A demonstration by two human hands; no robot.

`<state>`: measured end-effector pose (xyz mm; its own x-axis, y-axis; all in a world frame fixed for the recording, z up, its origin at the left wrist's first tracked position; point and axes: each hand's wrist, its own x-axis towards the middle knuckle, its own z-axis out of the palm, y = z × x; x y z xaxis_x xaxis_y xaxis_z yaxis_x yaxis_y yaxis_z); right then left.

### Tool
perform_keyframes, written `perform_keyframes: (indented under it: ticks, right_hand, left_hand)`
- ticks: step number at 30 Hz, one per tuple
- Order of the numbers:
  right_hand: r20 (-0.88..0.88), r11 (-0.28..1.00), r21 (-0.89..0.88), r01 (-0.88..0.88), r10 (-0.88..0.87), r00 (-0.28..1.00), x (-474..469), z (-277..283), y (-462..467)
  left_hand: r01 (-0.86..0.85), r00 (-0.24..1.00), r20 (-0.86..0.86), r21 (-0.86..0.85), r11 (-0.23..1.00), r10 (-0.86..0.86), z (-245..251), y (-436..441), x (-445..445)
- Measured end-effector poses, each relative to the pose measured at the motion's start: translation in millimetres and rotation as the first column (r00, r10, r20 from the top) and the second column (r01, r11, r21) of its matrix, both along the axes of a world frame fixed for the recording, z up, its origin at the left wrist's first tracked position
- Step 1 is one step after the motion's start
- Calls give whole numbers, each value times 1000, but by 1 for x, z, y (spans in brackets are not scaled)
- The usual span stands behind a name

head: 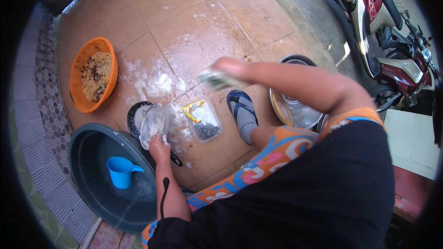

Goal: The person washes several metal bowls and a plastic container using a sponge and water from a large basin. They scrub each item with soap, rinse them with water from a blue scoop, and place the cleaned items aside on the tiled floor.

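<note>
My left hand (160, 146) grips the near rim of a round pan lid (153, 124), which is tilted and wet with suds. Beneath the lid lies a dark speckled pan (131, 119) with white foam inside. A black handle (176, 159) sticks out near my left wrist. My right hand (229, 67), blurred by motion, is raised over the floor and holds a pale green and white pad (219, 80), too smeared to name exactly. Between my hands sits a clear plastic container (217, 117) with white suds, a dark scourer (206, 131) and a yellow packet (188, 110).
A grey tub (86, 180) holds water and a blue dipper (119, 173). Beyond it, an orange basin (110, 86) contains crumbly food scraps. Metal cookware (306, 112) lies right of my sandalled foot (244, 114). Foam wets the tiled floor (187, 31); motorcycles (367, 17) stand upper right.
</note>
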<state>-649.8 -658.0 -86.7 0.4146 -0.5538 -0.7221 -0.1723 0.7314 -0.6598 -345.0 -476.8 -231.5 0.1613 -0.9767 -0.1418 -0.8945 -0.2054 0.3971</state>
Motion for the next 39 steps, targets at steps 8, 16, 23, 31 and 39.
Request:
perform_keyframes:
  ticks: [8, 16, 23, 31, 39]
  right_hand:
    - [-964, 726, -264, -635, -213, 157, -340, -89, 138]
    - [-935, 687, 300, -662, 348, -64, -238, -120, 196]
    - [-997, 935, -74, -346, -67, 32, -258, -72, 142]
    - [-880, 831, -463, -307, -391, 269, -252, 51, 60]
    - [242, 617, -233, 752, -712, 659, -180, -15, -40]
  left_hand:
    - [-46, 969, -245, -51, 998, 32, 1, 10, 17]
    - [-137, 826, -553, -1, 991, 114, 41, 16, 0]
    - [-99, 721, -692, -51, 994, 37, 67, 7, -20]
    - [-153, 660, -742, 17, 988, 115, 63, 6, -21]
    - [-237, 610, -760, 94, 967, 223, 44, 13, -5]
